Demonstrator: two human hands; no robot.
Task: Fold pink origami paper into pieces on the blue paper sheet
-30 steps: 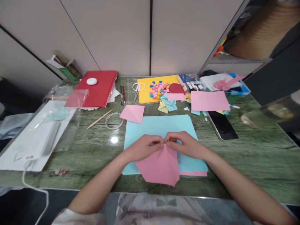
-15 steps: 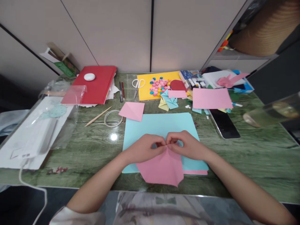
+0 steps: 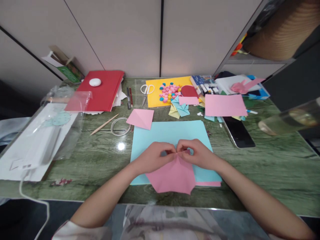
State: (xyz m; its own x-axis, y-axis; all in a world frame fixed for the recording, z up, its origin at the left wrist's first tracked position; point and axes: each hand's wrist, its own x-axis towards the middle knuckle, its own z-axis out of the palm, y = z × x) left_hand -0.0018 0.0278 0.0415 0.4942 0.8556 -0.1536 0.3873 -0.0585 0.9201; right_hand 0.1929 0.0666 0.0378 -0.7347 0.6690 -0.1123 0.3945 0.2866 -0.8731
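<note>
A folded pink paper (image 3: 173,176) lies on a light blue sheet (image 3: 170,133) near the table's front edge. My left hand (image 3: 153,156) and my right hand (image 3: 197,154) meet at the paper's top point, fingers curled and pinching it from either side. The paper's lower part fans out toward me past the blue sheet's edge. Another pink sheet peeks out under the blue one at the right.
A small folded pink square (image 3: 141,118), tape ring (image 3: 120,126), wooden stick (image 3: 105,124), scissors (image 3: 147,90), pens, red folder (image 3: 101,90), yellow sheet with beads (image 3: 170,91), pink sheet (image 3: 225,105), black phone (image 3: 238,131) and plastic-wrapped white items (image 3: 37,140) lie on the green table (image 3: 275,160).
Both hands stay pinched at the pink paper's top point. The paper's lower edge has shifted slightly and sits a bit higher than before.
</note>
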